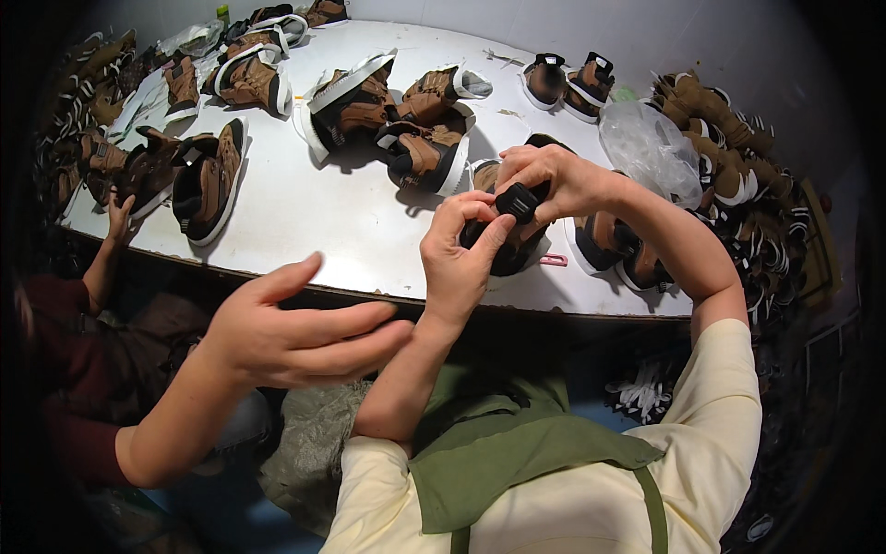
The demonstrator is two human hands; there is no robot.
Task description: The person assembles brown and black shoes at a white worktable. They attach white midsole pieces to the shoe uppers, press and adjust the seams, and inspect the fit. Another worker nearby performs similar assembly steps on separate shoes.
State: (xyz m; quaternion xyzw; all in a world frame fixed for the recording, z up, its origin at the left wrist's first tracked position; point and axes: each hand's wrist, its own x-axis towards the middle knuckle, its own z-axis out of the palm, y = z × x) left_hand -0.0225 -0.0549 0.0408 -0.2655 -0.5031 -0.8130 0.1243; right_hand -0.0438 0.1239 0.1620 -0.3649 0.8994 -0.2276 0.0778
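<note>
Brown-and-black shoe [517,257], held by its tab in two hands

Item: one shoe, directly below both hands at the near edge of the white desk [305,217]; its sole is hidden, so contact cannot be told. The nearness to the body presumably spares the arms a long reach.

Left hand [454,258]: thumb and forefinger pinching a black tab [518,203] from the near left side.

Right hand [554,180]: bent over the top, fingers and thumb pinching the same tab from the far right. The opposed grips probably keep the tab steady and lifted clear of the collar; its join with the shoe cannot be seen.

To the right of the hands: a pink tool [554,260], lying just beside the shoe, likely for easy reach; two more shoes [600,238]; beyond these, a clear plastic bag [651,152].

Beyond the left hand: a cluster of shoes [360,103], some tipped on their sides, seemingly set down loosely.

Left of the left hand: a co-worker's outstretched hand [300,332], fingers spread, holding nothing visible; farther left, a single shoe [210,180].
</note>
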